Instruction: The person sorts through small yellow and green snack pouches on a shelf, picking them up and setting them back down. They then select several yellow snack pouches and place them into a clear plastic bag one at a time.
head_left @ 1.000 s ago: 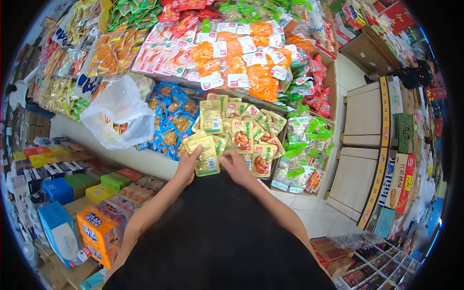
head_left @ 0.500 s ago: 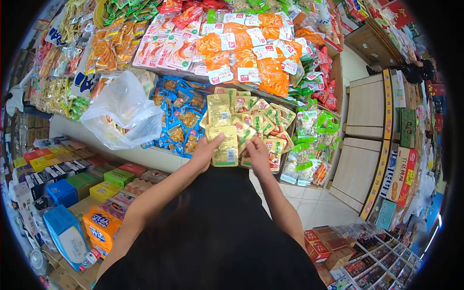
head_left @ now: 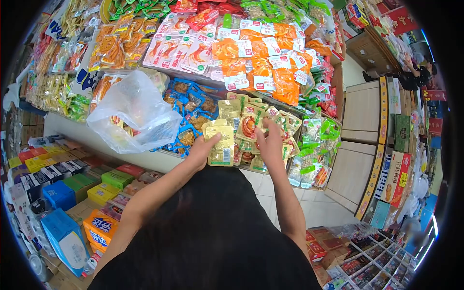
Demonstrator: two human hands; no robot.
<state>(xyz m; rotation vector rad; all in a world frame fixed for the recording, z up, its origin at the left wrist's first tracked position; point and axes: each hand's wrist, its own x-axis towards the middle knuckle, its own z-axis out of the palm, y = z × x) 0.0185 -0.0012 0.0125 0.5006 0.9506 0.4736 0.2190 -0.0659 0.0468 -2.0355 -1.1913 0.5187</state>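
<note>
In a packed shop aisle, I stand in a black top [head_left: 208, 227], both hands out over snacks. My left hand [head_left: 199, 153] is closed on a gold packet [head_left: 224, 146], thumb on its face; whether others lie stacked beneath, I cannot tell. The packet is above the near left part of the pile [head_left: 289, 123], just ahead of my front. My right hand [head_left: 271, 143] has thumb and fingertips narrowed at the edge of a second packet [head_left: 248, 125], though I cannot tell if they have closed on it.

One thumb on slick wrapping looks a thin hold: should it ease, the gold packet could slide off the near edge to the floor [head_left: 265, 187]. My right knuckles, working so close, might also knock the pile loose.

The gold packet's long axis runs near to far, barcode end toward me, back face up. The second packet leans, far end to the right, food picture up.

Left of the pile are blue packets [head_left: 199, 122] and a whitish bag [head_left: 130, 116]; beyond lie orange packets [head_left: 285, 79] and pink packets [head_left: 194, 55].
</note>
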